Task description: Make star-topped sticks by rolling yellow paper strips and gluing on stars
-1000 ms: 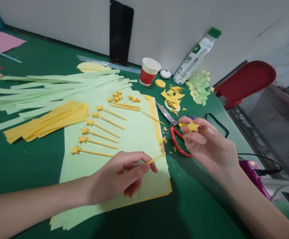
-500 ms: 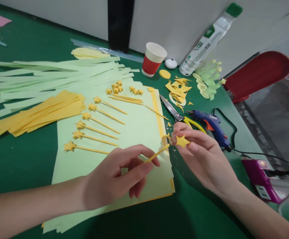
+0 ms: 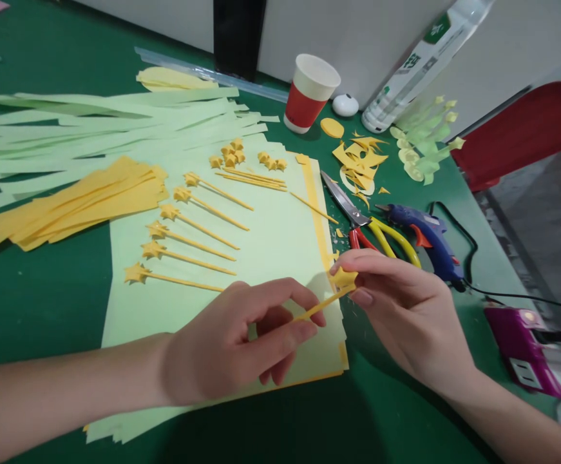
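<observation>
Between thumb and fingers, my left hand [image 3: 251,338] pinches a thin rolled yellow paper stick [image 3: 326,301]. The stick slants up to the right, its far end at a folded yellow paper star [image 3: 344,277]. My right hand [image 3: 400,303] grips that star between thumb and fingertips; whether the two are joined I cannot tell. Below my hands lies a stack of pale green paper [image 3: 280,238] with yellow edges showing. On it rest several finished star-tipped sticks [image 3: 196,240], some loose stars [image 3: 229,153] and bare yellow sticks [image 3: 254,179].
Scissors [image 3: 352,209] and a blue glue gun [image 3: 420,232] lie beyond my right hand, near a purple power socket [image 3: 526,351]. A paper cup [image 3: 309,93], a bottle [image 3: 420,64] and yellow scraps [image 3: 360,164] stand behind. Green strips [image 3: 116,122] and yellow strips [image 3: 72,203] lie left.
The star in my right hand has turned edge-on and come to the stick's end. My left hand has shifted slightly right with the stick. The view has moved a little.
</observation>
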{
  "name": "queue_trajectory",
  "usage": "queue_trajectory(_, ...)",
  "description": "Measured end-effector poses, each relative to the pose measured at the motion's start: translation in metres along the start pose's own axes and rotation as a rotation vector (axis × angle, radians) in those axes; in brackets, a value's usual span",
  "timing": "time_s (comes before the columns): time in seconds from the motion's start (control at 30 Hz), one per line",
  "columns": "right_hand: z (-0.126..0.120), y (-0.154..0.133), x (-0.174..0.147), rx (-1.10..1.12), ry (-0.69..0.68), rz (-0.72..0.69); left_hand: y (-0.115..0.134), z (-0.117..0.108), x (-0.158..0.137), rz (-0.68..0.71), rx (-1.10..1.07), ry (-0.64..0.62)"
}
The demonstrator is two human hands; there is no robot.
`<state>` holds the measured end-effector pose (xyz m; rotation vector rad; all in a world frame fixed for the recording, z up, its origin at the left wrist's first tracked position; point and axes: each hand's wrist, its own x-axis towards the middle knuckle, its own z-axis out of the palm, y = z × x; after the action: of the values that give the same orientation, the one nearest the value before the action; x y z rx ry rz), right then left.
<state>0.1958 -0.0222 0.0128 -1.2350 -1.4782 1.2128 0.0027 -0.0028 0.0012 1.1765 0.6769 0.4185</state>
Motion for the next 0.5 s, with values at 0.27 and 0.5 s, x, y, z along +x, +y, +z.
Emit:
queue_trajectory(0.27, 0.0010, 0.0002, -0.0035, 0.000, -0.005, 0.031, -0.0001, -0.0014, -0.0005, 0.020, 0.092, -0.030)
queue_trajectory(0.5, 0.0015, -0.0006, -0.0035, 0.009, -0.014, 0.028, 0.0005, -0.0020, 0.0002, 0.020, 0.085, -0.028)
